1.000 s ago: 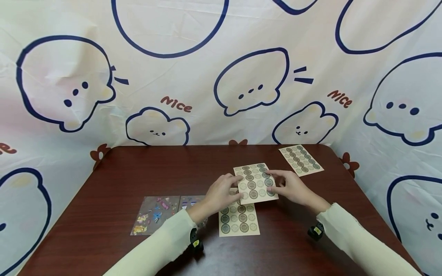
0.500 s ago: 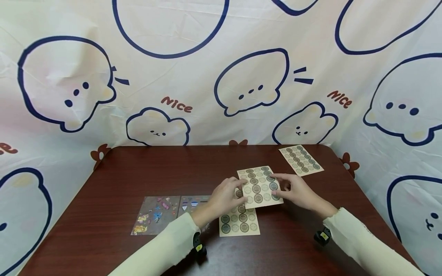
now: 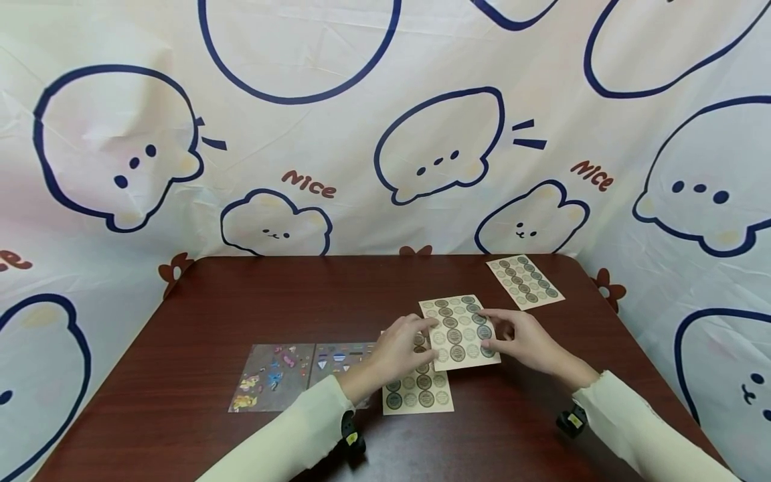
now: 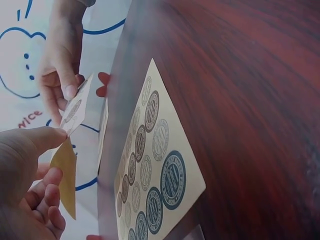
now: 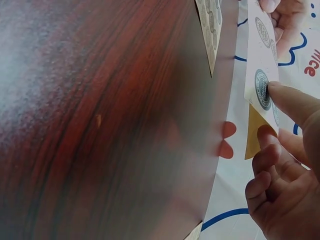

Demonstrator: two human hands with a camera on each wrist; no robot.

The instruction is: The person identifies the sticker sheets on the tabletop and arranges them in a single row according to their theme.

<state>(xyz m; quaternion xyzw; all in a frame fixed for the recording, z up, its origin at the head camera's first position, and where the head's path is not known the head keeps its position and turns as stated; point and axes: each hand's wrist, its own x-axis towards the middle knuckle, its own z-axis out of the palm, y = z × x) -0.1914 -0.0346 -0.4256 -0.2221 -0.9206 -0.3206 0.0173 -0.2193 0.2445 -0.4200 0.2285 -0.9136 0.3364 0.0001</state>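
Observation:
Both hands hold up a cream sheet of round stickers (image 3: 460, 335), raised over the table. My left hand (image 3: 400, 348) pinches its left edge between thumb and fingers, and my right hand (image 3: 530, 341) pinches the right edge. In the wrist views, a gold-brown surface (image 4: 67, 172) shows at the held sheet's edge; whether it is the back or a second layer I cannot tell. A second sheet of round stickers (image 3: 417, 400) lies flat below and left of the held one, partly hidden by it and my left hand.
A third sheet of round stickers (image 3: 526, 281) lies at the table's far right corner. Clear sheets with small colourful stickers (image 3: 274, 376) lie to the left, partly behind my left arm. The dark wooden table (image 3: 289, 294) ends at a printed cloth backdrop (image 3: 355, 140).
Both hands have moved right and a little toward me, carrying the held sticker sheet along. More of the sheet underneath shows. The sheets on the table have stayed put.

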